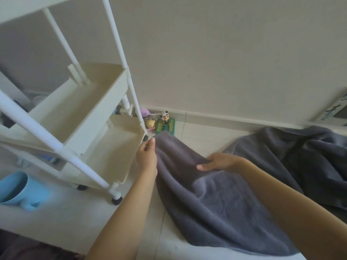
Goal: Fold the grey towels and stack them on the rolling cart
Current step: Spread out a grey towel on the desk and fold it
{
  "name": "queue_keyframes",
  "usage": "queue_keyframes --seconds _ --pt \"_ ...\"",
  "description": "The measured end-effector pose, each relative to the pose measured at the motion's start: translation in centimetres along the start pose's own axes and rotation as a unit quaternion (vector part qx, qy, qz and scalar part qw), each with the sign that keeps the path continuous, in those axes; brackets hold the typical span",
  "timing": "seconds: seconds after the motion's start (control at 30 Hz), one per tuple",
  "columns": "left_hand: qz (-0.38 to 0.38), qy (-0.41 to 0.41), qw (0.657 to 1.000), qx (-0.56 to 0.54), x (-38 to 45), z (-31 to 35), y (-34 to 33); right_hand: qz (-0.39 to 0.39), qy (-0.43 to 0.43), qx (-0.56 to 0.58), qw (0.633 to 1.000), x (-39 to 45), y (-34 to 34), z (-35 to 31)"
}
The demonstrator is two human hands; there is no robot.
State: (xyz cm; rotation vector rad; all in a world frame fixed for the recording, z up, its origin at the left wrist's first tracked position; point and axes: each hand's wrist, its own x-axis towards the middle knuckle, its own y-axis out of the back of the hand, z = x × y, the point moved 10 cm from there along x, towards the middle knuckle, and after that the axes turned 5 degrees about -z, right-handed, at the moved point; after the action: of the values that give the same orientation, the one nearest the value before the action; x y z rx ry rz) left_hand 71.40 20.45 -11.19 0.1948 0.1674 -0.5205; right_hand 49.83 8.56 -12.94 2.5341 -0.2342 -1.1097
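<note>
Head view. Two bare forearms reach in from the near edge. Left hand (146, 156): fingers and thumb pinched on the far left edge of a grey towel (206, 194), beside the cart. Right hand (219, 162): fingers curled, gripping a fold of the same towel just right of the left hand. Towel: spread on the pale floor (197, 137), centre, running from near edge toward the far wall. More grey towels (300, 156): rumpled heap, right. White rolling cart (84, 109): left, trays bare, black wheels on the floor. Blue mug (18, 188): near left, on its side. Panda figure (164, 115) with small toys: far, against the skirting.
</note>
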Motion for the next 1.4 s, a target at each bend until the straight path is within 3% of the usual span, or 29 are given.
queue_keyframes --seconds 0.07,0.13,0.2,0.3,0.37,0.5,0.6,0.8,0.97,1.07,1.17,1.27,1.33,1.4 --pt "0.016 0.002 1.000 0.024 1.3 -1.0 0.4 -0.004 -0.021 -0.055 0.998 0.3 2.1 1.3" --pt "0.017 0.005 0.999 0.038 2.1 -1.9 0.0 0.054 -0.029 -0.084 0.995 0.5 5.5 1.7" --pt "0.012 0.011 0.999 0.049 2.3 -2.3 -0.9 0.194 -0.017 -0.091 0.977 0.7 9.8 1.4" --pt "0.011 0.023 0.997 0.078 2.6 -2.0 -2.3 0.410 -0.023 -0.082 0.908 -0.4 13.4 0.9" --pt "-0.010 0.037 0.997 0.060 3.2 -2.4 -3.4 0.467 -0.024 -0.156 0.870 -0.4 13.1 0.0" --pt "-0.086 0.075 0.980 0.160 3.7 -4.9 -5.0 0.380 -0.010 -0.259 0.888 1.9 8.0 0.1" --pt "-0.129 0.079 0.963 0.224 2.5 -7.3 -4.9 0.311 0.048 -0.318 0.895 2.6 2.1 0.5" --pt "-0.127 0.086 0.957 0.246 -0.4 -10.4 -2.7 0.175 -0.044 -0.325 0.928 2.9 -6.1 7.6" --pt "-0.200 0.155 0.938 0.237 -2.7 -12.5 -1.9 0.170 -0.088 -0.297 0.935 3.0 -6.3 8.9" --pt "-0.248 0.106 0.939 0.215 -3.8 -11.2 -1.9 0.169 -0.107 -0.311 0.929 2.9 -6.1 8.7" --pt "-0.197 0.017 0.958 0.206 -3.4 -8.2 -0.5 0.160 -0.104 -0.307 0.932 2.6 -6.7 8.2" --pt "-0.142 -0.035 0.954 0.260 -3.4 -6.4 1.2 0.169 -0.067 -0.291 0.939 1.8 -8.1 7.3" --pt "-0.117 -0.040 0.927 0.356 -4.1 -6.0 2.1 0.195 -0.048 -0.281 0.938 0.7 -8.7 7.0" --pt "-0.108 -0.042 0.870 0.480 -5.0 -6.3 2.2 0.242 -0.044 -0.282 0.927 -0.8 -8.9 7.0"
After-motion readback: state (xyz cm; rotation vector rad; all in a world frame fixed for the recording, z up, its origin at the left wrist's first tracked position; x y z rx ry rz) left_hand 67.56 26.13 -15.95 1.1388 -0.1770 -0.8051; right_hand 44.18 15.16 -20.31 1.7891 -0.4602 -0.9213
